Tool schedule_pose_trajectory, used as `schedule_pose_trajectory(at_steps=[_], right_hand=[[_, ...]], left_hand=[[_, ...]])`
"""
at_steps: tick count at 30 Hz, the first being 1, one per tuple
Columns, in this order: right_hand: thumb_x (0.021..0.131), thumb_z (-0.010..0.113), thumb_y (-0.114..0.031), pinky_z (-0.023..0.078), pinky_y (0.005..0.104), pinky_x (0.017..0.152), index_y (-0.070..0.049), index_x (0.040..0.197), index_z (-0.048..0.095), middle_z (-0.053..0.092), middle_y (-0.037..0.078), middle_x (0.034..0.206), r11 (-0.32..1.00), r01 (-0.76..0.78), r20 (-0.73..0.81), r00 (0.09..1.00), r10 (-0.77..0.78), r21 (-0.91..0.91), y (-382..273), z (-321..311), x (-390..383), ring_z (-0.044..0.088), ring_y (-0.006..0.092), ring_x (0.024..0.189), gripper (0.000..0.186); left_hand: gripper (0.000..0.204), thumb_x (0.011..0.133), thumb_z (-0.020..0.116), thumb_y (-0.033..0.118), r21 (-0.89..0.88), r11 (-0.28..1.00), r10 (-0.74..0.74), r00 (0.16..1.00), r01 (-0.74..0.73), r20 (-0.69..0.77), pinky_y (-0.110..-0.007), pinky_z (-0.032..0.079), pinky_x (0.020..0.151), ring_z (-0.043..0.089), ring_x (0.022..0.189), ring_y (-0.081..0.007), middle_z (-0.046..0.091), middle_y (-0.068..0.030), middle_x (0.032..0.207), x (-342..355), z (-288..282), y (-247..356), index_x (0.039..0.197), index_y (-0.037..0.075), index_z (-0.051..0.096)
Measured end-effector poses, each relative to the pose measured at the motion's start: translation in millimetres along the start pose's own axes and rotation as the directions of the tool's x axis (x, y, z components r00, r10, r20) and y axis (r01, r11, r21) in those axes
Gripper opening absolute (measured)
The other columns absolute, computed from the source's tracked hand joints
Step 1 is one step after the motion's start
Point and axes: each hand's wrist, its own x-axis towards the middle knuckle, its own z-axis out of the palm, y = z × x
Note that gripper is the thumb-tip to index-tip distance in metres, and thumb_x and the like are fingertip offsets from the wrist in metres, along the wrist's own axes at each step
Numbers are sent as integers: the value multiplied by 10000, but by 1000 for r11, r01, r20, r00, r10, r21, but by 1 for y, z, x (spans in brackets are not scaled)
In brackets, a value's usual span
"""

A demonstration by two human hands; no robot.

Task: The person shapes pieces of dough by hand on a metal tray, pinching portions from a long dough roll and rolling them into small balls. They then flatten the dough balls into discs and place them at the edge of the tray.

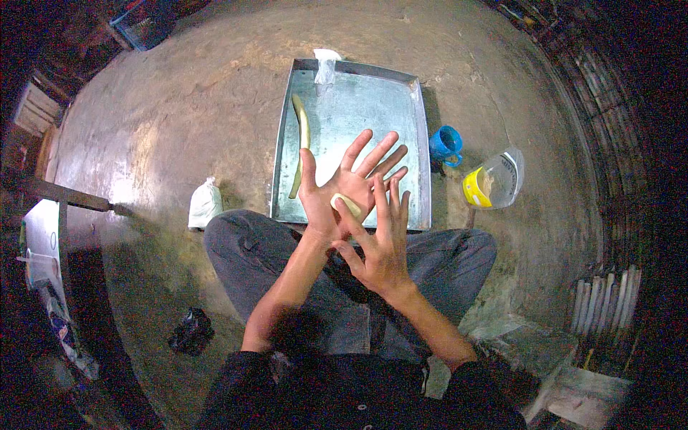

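My left hand (326, 208) is held palm up above the near part of a shallow metal tray (362, 107), its fingers spread wide. On its palm lies a small, flattened, pale cream piece that looks like dough (349, 205). My right hand (387, 258) reaches across from the right, fingers apart, with the index fingertip touching the pale piece. Its thumb is near my left wrist. Along the tray's left side rests a long, slim, curved yellow-green stalk-like piece (304, 129). A crumpled clear plastic bag (325, 68) hangs over the tray's far rim.
Right of the tray stand a blue plastic mug (446, 145) and a clear bag with a yellow panel (494, 180). A white filled bag (206, 204) sits on the floor to the left, and a black plastic bag (191, 331) lies nearer. My crossed legs (451, 265) border the tray's near edge.
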Motion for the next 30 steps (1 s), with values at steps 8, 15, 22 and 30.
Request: schedule_pose_trajectory(at_steps=[8, 15, 22, 30], right_hand=[[994, 510, -559, 117, 689, 1176, -220, 1514, 472, 143, 298, 1631, 1000, 8, 17, 1000, -8, -25, 7, 1, 3, 123, 510, 1511, 622], [995, 484, -574, 63, 766, 1136, -297, 1520, 458, 129, 314, 1627, 993, -42, 25, 999, 45, -113, 6, 4, -9, 110, 538, 1502, 593], [989, 449, -615, 40, 780, 1125, -360, 1504, 469, 144, 302, 1630, 981, -25, 134, 990, 51, -193, 2, -6, -14, 100, 535, 1504, 575], [975, 524, -564, 67, 755, 1145, -254, 1508, 476, 171, 297, 1624, 999, -34, -16, 999, 34, 19, 5, -1, -17, 149, 529, 1498, 618]], left_hand=[[982, 872, 470, 795, 51, 998, -28, 999, 26, 40, -648, 130, 1232, 138, 1517, -467, 184, -245, 1643, -1, -3, 0, 1543, 92, 331], [986, 894, 424, 792, -89, 996, -7, 999, 10, 36, -593, 166, 1242, 196, 1511, -448, 227, -265, 1624, 0, 0, 1, 1546, 62, 308], [981, 892, 432, 787, -64, 998, 16, 1000, -16, -4, -591, 165, 1243, 193, 1514, -440, 226, -255, 1628, 2, 0, -1, 1544, 66, 306], [983, 893, 421, 795, -82, 997, 8, 1000, -9, -10, -595, 172, 1241, 194, 1512, -447, 220, -254, 1630, 2, 3, 0, 1547, 70, 302]])
